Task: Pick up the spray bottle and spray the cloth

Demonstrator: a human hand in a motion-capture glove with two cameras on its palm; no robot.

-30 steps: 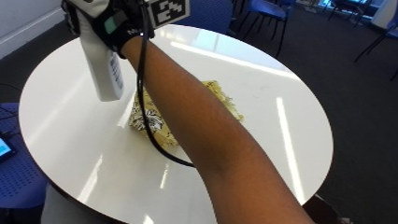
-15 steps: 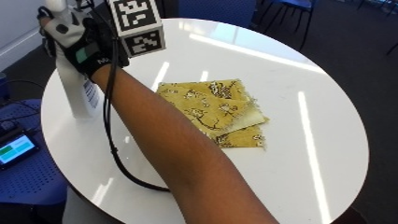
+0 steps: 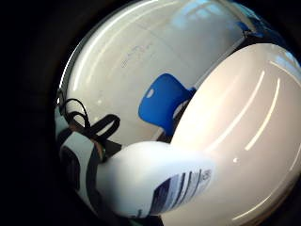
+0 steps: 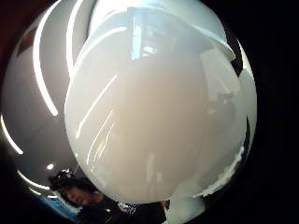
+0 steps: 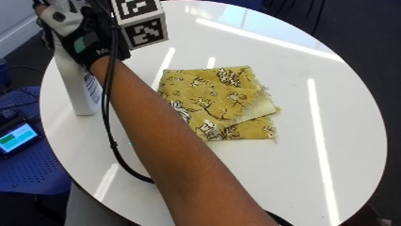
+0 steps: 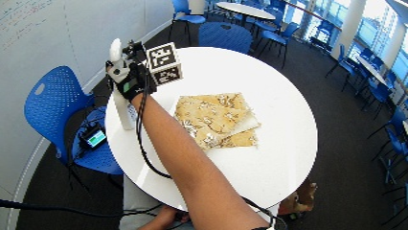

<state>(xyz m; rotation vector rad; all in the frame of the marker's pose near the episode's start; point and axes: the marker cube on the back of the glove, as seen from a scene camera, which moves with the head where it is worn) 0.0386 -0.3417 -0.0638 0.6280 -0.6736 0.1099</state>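
Outside view: the gloved right hand (image 5: 78, 35) has its fingers wrapped round the bottle (image 5: 80, 92), standing on the surface's left edge, left of the cloth (image 5: 216, 103). It looks like light, rigid, smooth plastic; gripping the neck seems safest.

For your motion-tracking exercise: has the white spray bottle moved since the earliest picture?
Yes. The white plastic spray bottle was lifted above the round white table; now it stands upright on it, beside the yellow patterned cloth.

A blue chair (image 6: 48, 103) stands beside the round white table (image 6: 280, 143).
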